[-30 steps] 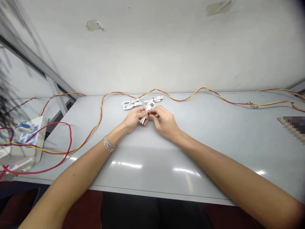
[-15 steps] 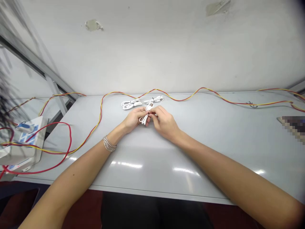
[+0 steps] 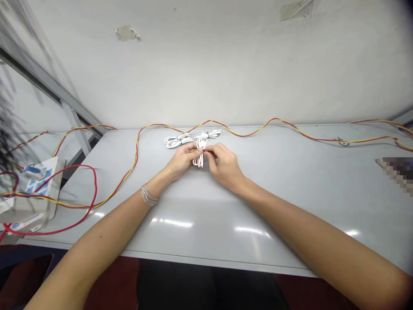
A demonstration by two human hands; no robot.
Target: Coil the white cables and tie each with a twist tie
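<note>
Over the table's middle, my left hand [image 3: 183,160] pinches a coiled white USB cable [image 3: 199,162] between thumb and fingers. Its loops hang down in front of the fingertips, and a connector end points away from me. My right hand [image 3: 225,165] is closed at the coil's waist, thumb and forefinger pinching a thin black twist tie [image 3: 204,150] that is mostly hidden by the fingertips. Just beyond my hands lie two more coiled white cables, one on the left [image 3: 177,141] and one on the right [image 3: 213,134], each bound with a dark tie.
A red and yellow twisted wire [image 3: 245,135] snakes along the back of the grey table [image 3: 206,206] by the wall. At left stand power strips [image 3: 48,181] with a looping red cable [image 3: 95,185]. A pixelated object [image 3: 398,170] lies at the right edge.
The held coil has turned more upright and shifted slightly right, with its loops spreading. My right fingertips have moved slightly right with the tie; my left hand has barely moved.
</note>
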